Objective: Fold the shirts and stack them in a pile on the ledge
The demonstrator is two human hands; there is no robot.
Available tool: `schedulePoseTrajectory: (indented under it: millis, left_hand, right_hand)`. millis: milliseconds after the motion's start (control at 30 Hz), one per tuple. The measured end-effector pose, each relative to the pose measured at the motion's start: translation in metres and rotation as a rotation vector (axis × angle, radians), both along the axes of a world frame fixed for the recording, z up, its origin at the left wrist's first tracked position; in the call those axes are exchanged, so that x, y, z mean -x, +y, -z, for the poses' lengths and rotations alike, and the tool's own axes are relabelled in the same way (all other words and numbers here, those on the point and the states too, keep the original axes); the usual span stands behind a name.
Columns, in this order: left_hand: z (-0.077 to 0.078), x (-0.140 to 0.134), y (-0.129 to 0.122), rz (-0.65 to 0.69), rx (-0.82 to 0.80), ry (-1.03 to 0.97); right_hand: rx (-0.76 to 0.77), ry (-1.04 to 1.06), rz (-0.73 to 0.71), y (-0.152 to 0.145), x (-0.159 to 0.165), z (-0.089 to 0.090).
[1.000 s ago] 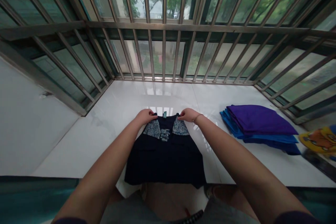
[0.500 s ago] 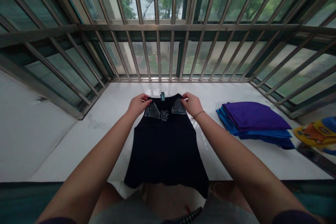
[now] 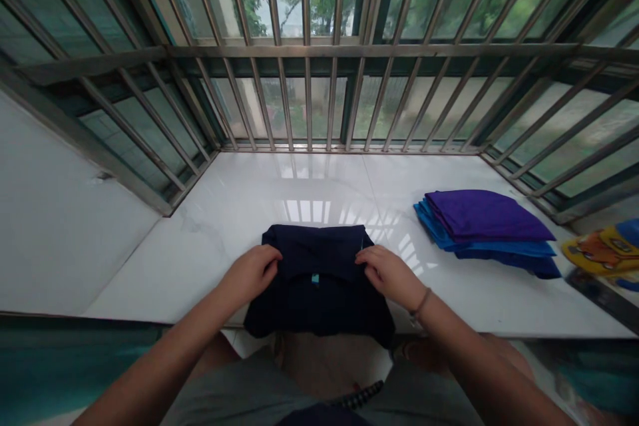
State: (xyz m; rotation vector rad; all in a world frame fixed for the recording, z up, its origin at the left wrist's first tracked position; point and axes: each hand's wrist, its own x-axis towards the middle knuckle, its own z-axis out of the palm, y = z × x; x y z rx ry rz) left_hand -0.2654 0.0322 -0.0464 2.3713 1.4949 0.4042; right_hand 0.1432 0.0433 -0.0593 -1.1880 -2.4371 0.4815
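A dark navy tank top [image 3: 319, 306] lies at the front edge of the white ledge, its top part folded down over its body and its lower hem hanging past the edge. A small teal tag shows at the middle of the folded neckline. My left hand [image 3: 257, 271] pinches the left side of the folded part. On the other side, my right hand [image 3: 389, 273] pinches the right corner of the same fold. Both hands are closed on the cloth.
To the right sits a stack of folded purple and blue clothes [image 3: 492, 216]. Beyond it is a yellow and blue item with a cartoon print [image 3: 604, 249]. Metal window bars [image 3: 329, 106] run along the back of the white ledge [image 3: 200, 239], with a white wall at left.
Both hands have come down toward me, folding the top of the tank top over its body. The lace-like patches at its neck are now hidden.
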Motion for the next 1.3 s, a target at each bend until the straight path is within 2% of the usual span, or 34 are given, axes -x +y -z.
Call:
schedulePoseTrajectory:
  millis: [100, 167, 300, 467, 567, 733, 833, 933, 1033, 1167, 1233, 1300]
  left_hand:
    - [-0.012, -0.01, 0.046, -0.059, -0.04, 0.044]
    - [-0.015, -0.017, 0.079, -0.091, 0.031, 0.13]
    - [-0.015, -0.022, 0.132, -0.072, 0.248, 0.229]
    - [-0.018, -0.015, 0.17, -0.034, 0.364, 0.208]
    - [-0.026, -0.019, 0.188, -0.05, 0.303, 0.158]
    - [-0.052, -0.033, 0.21, -0.132, 0.042, 0.063]
    - [-0.064, -0.034, 0.196, -0.148, -0.078, 0.014]
    - [-0.062, -0.029, 0.154, -0.098, -0.194, -0.04]
    - [-0.038, -0.023, 0.092, 0.004, -0.255, -0.06]
    - [0.009, -0.016, 0.009, 0.11, -0.156, 0.015]
    - [0.028, -0.014, -0.019, 0.082, -0.125, 0.036]
    - [0.039, -0.013, -0.036, 0.02, -0.128, 0.022]
  right_hand:
    - [0.001, -0.1, 0.201, 0.032, 0.012, -0.017]
    - [0.024, -0.181, 0.263, 0.056, 0.02, -0.021]
    - [0.125, -0.28, 0.274, 0.094, 0.028, -0.014]
    - [0.218, -0.329, 0.251, 0.126, 0.018, -0.017]
    - [0.174, -0.297, 0.307, 0.146, 0.012, -0.029]
    - [-0.014, -0.187, 0.458, 0.168, 0.009, -0.058]
    - [-0.122, -0.115, 0.467, 0.155, 0.004, -0.073]
    - [-0.203, -0.052, 0.392, 0.115, -0.007, -0.071]
    - [-0.247, -0.006, 0.234, 0.058, -0.022, -0.044]
    - [-0.173, -0.058, 0.134, -0.014, -0.04, 0.008]
    - [-0.154, -0.06, 0.145, -0.038, -0.044, 0.024]
    - [-0.147, -0.035, 0.16, -0.05, -0.045, 0.03]
